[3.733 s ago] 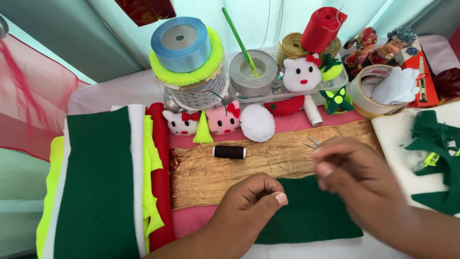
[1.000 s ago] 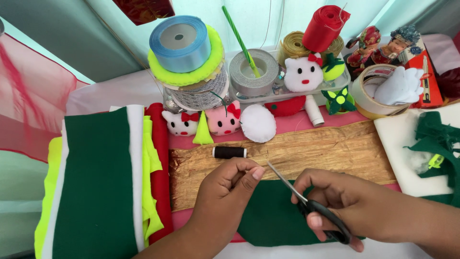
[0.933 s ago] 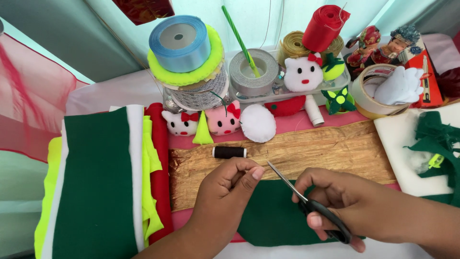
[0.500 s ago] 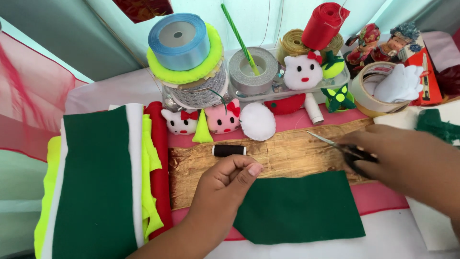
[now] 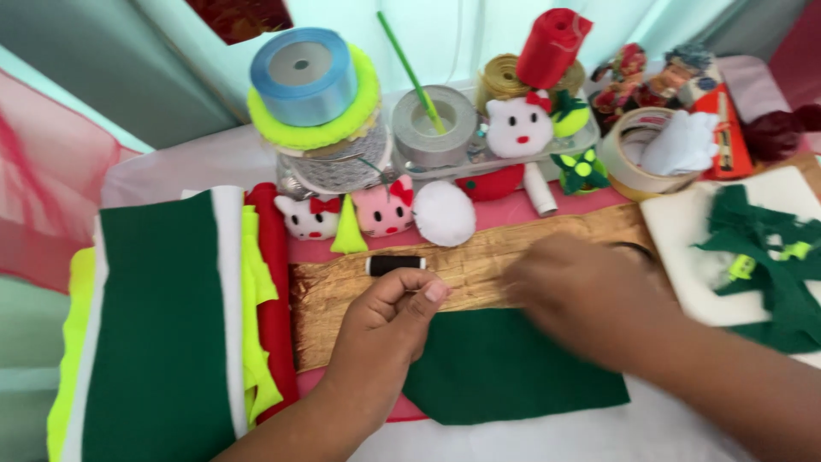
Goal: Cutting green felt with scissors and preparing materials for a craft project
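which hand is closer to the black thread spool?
Left. The left hand is closed in a loose fist just below the black thread spool, not touching it. The right hand, blurred, sits off to the spool's right over the gold fabric, clearly farther.

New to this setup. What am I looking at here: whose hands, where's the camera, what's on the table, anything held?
There is no machine here: a person works with two bare hands, filmed by one camera worn on their head and looking down at a craft table.

The left hand is curled into a loose fist at the left edge of a dark green felt piece. Whether it pinches something small, I cannot tell. The right hand is blurred, above the felt's upper edge; what it holds is not clear.

Under the felt lies a gold crinkled cloth with a black thread spool on it. On the left is a stack of felt sheets in green, white, yellow and red. Behind stand ribbon rolls, a grey tape roll, small cat-face toys and a white pompom. Green felt scraps lie at right.
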